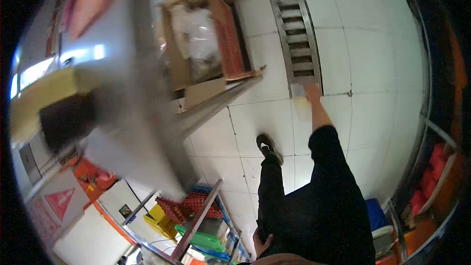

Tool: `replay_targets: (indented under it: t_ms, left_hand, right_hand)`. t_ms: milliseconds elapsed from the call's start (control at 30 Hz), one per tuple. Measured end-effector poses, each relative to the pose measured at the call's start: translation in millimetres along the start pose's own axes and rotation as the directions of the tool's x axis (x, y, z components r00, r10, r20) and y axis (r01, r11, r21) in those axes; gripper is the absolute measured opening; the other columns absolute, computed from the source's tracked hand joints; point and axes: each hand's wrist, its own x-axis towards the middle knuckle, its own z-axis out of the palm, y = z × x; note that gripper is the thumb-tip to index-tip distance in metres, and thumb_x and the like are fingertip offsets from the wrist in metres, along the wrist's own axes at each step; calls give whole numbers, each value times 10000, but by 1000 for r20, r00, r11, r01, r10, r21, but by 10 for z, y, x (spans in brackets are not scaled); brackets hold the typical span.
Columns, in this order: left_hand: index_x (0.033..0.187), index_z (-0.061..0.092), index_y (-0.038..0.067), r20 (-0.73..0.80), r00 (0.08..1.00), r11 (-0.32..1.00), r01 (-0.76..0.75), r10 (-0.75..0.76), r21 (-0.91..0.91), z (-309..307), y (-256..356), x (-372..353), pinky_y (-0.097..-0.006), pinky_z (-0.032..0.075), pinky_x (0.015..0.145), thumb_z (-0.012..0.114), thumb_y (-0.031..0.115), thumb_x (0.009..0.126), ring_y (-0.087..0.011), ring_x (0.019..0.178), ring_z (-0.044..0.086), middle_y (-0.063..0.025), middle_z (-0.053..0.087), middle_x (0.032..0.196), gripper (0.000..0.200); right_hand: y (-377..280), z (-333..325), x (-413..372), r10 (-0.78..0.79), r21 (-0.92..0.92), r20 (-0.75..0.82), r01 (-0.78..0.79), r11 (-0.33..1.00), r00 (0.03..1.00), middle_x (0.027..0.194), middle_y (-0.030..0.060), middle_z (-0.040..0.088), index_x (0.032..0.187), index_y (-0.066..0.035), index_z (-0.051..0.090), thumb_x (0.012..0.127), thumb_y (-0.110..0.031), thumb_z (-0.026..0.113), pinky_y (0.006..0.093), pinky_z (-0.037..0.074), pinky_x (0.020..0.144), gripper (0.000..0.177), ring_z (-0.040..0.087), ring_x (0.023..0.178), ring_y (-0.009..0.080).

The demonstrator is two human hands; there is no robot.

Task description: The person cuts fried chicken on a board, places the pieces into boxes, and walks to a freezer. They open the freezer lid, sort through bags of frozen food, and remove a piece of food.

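My right hand (313, 92) reaches forward at the end of a black sleeve. Its fingers are closed on a translucent plastic container (301, 104) with something pale yellow in it. The container is blurred and hangs over the near end of the floor drain grate (298, 44). Low in the view, my left hand (262, 243) is beside my dark trouser leg, fingers apart and nothing visible in them. Part of that hand is hidden.
A blurred metal table (142, 142) fills the left. Behind its edge stands an open cardboard box (230, 39) holding clear plastic bags. A rack with a red basket (211, 206) and green tray (198, 238) is at lower left. Red items (428, 181) sit on the right. White tiles (260, 118) cover the floor.
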Motion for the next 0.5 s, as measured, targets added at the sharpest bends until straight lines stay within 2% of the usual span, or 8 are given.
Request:
replay_targets:
  t_ms: [167,267,300,333,367,433,467,500]
  left_hand:
    - [1295,313,-22,-180,983,992,-70,50,-107,-292,-531,-513,-434,391,935,727,276,691,-379,1083,466,-231,437,1174,790]
    - [1299,304,-31,-448,887,951,-39,-108,-307,-321,-1005,-878,-427,403,928,702,217,707,-375,1081,471,-230,431,1167,755]
    - [1300,302,-34,-550,814,923,-46,-187,-383,-287,-1175,-962,-425,407,926,693,198,712,-374,1080,473,-230,429,1164,744]
    - [1302,299,-37,-644,722,890,-87,-253,-447,-278,-1318,-1001,-423,410,924,685,178,717,-372,1079,475,-230,427,1162,733]
    - [1303,296,-41,-731,607,856,-156,-310,-492,-334,-1475,-975,-421,414,922,676,159,722,-371,1079,477,-230,425,1159,723]
    - [1306,290,-47,-852,372,811,-321,-368,-490,-546,-1665,-794,-416,422,917,660,120,732,-368,1077,480,-230,421,1154,702]
    - [1297,320,-29,-882,301,844,-297,-362,-448,-1108,-1333,-837,-417,434,895,640,107,726,-377,1078,470,-228,400,1176,668]
    - [1298,333,-5,-787,400,731,-324,-469,-601,-1306,-1583,-516,-409,435,888,627,85,725,-393,1083,461,-224,399,1198,650]
  right_hand:
    - [-658,-256,-1906,254,350,309,-358,866,917,771,231,627,922,144,596,831,-669,355,433,453,692,853,594,708,360]
    - [-1234,-76,-3140,-229,80,220,216,973,948,760,224,631,901,76,627,833,-592,436,423,480,696,698,604,690,352]
    - [-1798,-395,-3545,-117,235,423,16,972,899,702,206,620,848,72,623,825,-545,466,407,485,639,637,608,651,327]
    - [-2493,-887,-3979,2,297,602,-226,928,799,644,187,608,796,69,620,817,-498,495,392,490,583,580,612,611,302]
    - [-2725,-739,-4183,-180,270,768,-56,961,615,574,130,570,701,2,593,806,-410,504,378,467,480,435,592,528,264]
    - [-3509,-909,-4698,-223,282,920,-149,948,323,520,86,519,641,-46,545,797,-370,503,354,437,441,362,573,493,225]
    - [-3918,-934,-4838,-233,268,923,-78,960,306,520,86,519,641,-46,545,797,-370,503,354,437,441,362,573,493,225]
    - [-4345,-946,-5045,-220,214,965,56,975,140,517,78,517,647,-45,545,793,-365,508,345,435,434,354,565,476,216]
